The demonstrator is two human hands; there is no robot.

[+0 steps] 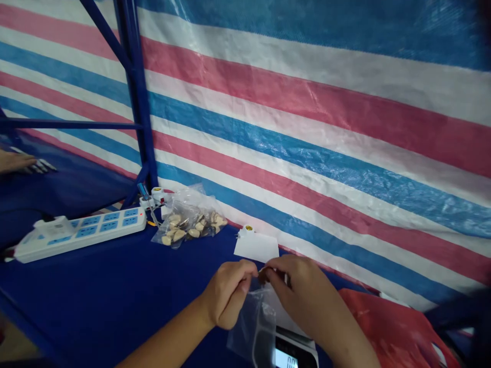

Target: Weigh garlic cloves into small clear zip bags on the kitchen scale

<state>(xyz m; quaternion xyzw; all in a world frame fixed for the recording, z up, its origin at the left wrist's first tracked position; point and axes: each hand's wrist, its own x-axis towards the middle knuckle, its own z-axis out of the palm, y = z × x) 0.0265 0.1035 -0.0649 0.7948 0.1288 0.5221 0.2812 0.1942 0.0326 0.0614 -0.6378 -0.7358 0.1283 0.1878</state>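
My left hand (232,292) is closed, thumb and fingers pinched at the upper edge of a clear plastic bag (247,324). Beside it, my right hand (301,286) pinches the same edge, fingertips close to those of the left. The bag hangs down from both hands and looks flat, with nothing visible inside. Behind and below it is a digital scale (303,354) with a lit display, partly covered by the bag and my right forearm. Exactly what the fingertips grip is partly hidden.
Clear bags of pale sliced pieces (192,225) lie by the striped sheet (307,128). A white power strip (103,230) is at left, a white card (257,248) ahead, a red bag (395,327) at right. Another person's hand (15,161) shows at far left.
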